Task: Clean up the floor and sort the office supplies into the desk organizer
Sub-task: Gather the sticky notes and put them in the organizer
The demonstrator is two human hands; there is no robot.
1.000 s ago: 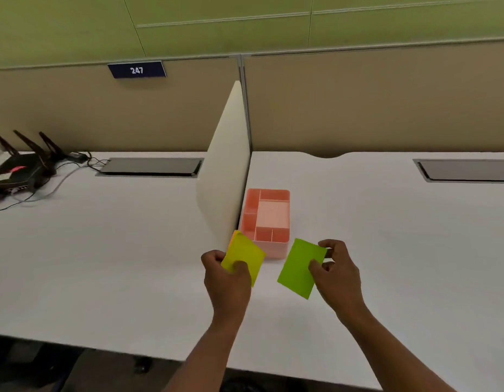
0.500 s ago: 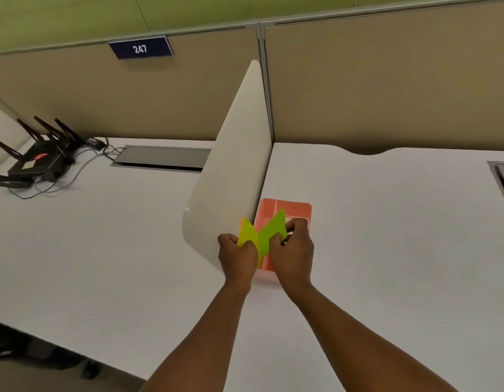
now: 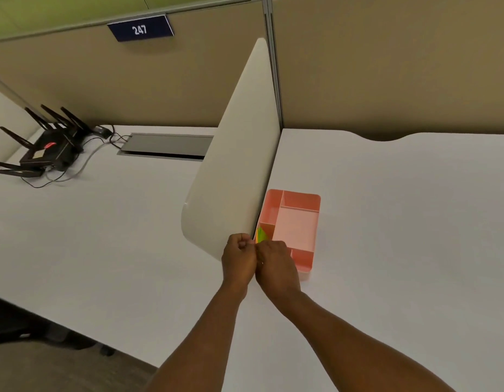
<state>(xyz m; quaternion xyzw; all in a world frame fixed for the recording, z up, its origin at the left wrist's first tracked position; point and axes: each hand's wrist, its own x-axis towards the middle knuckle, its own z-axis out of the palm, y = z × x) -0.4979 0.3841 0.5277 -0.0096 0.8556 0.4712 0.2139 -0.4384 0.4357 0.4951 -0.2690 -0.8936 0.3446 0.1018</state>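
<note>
Both hands meet at near-left corner of pink desk organizer [image 3: 298, 210], knuckles touching. Left hand [image 3: 238, 260] & right hand [image 3: 276, 264] curled, pinching green/yellow sticky notes [image 3: 261, 235], which poke up just beyond fingertips, over a small near-left compartment. Big center compartment just right of grip: bare. Other compartments partly hidden. White divider [image 3: 236, 165] directly left of grip.

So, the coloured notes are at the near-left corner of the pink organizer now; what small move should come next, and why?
Probably let go and lift both hands away. The notes already stand in the near-left compartment of the organizer, while the left hand and right hand pinch their near edge.
</note>
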